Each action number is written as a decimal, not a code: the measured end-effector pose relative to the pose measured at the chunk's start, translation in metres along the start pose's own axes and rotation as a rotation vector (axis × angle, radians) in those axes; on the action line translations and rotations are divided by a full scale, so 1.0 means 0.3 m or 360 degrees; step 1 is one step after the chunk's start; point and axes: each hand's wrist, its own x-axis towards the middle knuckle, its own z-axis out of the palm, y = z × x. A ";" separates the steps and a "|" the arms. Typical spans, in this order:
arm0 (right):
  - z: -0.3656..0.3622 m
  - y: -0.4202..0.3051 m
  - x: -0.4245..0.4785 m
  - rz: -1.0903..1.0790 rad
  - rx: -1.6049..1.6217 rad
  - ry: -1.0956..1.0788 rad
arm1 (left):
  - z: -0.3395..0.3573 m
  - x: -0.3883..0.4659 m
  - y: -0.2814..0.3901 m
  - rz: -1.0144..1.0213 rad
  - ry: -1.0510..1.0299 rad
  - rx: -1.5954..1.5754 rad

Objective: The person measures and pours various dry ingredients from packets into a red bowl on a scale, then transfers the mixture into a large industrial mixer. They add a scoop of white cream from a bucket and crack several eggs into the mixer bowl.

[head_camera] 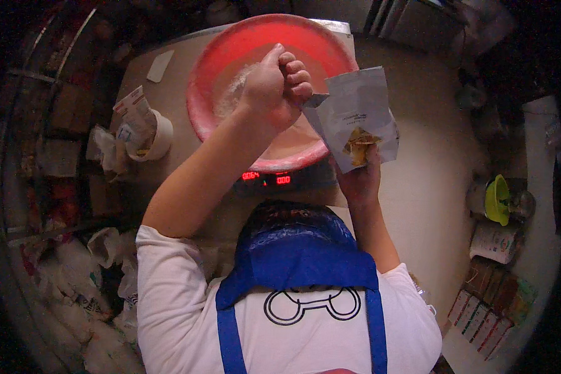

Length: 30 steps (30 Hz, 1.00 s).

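My left hand [276, 89] is a fist above a large red plastic basin [280, 30]. A small greyish metal-like end [319, 99] sticks out from its little-finger side; the rest is hidden in the fist. Pale flour-like powder [233, 96] lies in the basin, partly behind the hand and forearm. My right hand [363, 177] holds a whitish printed pouch [357, 105] with a yellow-brown patch, upright at the basin's right rim. Below the basin's near rim shows a digital scale [285, 182] with red lit digits.
On the table's left stands a white tub [161, 135] holding packets, with a white flat piece [160, 65] beyond it. At right are a yellow-green bowl [497, 200], a white container [493, 242] and a row of boxes [479, 322]. Plastic bags [89, 280] lie at lower left.
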 end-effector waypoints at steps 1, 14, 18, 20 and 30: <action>0.011 0.006 -0.001 -0.0001 -0.0032 0.0048 | 0.008 -0.002 0.005 0.0026 0.0021 0.0086; 0.079 0.052 -0.011 -0.0083 0.0122 0.0084 | 0.116 -0.036 0.008 0.0374 0.0226 0.0938; 0.077 0.068 -0.005 -0.0064 0.0215 0.0107 | 0.139 -0.039 -0.010 0.0510 0.0183 0.1162; 0.083 0.075 -0.005 -0.0044 0.0241 0.0088 | 0.150 -0.047 -0.013 0.0585 0.0173 0.1248; 0.132 0.056 -0.003 -0.0018 0.0255 -0.0025 | 0.168 -0.040 -0.033 0.0957 -0.0014 0.1698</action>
